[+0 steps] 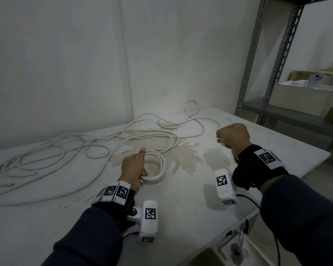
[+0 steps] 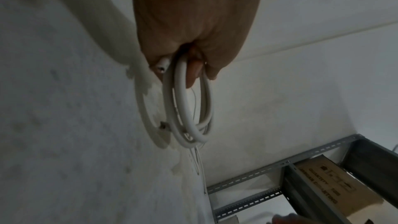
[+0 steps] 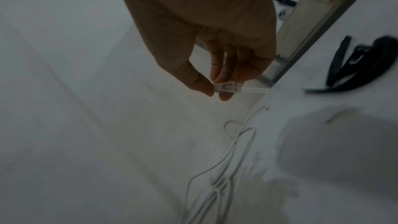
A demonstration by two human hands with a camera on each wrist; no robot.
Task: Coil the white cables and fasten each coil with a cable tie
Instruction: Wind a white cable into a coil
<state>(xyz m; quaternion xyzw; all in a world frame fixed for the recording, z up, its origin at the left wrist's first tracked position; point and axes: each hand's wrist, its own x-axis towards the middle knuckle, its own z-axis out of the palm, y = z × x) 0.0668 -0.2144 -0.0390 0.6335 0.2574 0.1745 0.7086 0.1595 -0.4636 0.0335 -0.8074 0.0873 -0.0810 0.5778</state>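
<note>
My left hand grips a small coil of white cable at its near edge, with the coil on the table just right of the hand. The left wrist view shows my fingers curled through the coil, with a cut cable end beside them. My right hand is raised over the table's right part and pinches a white cable tie between thumb and fingertips. Several loose white cables sprawl over the left and far side of the table.
The white table has a brown stain right of the coil. A grey metal shelf with boxes stands at the right. Walls close the back and left. The table's near right edge drops off below my right arm.
</note>
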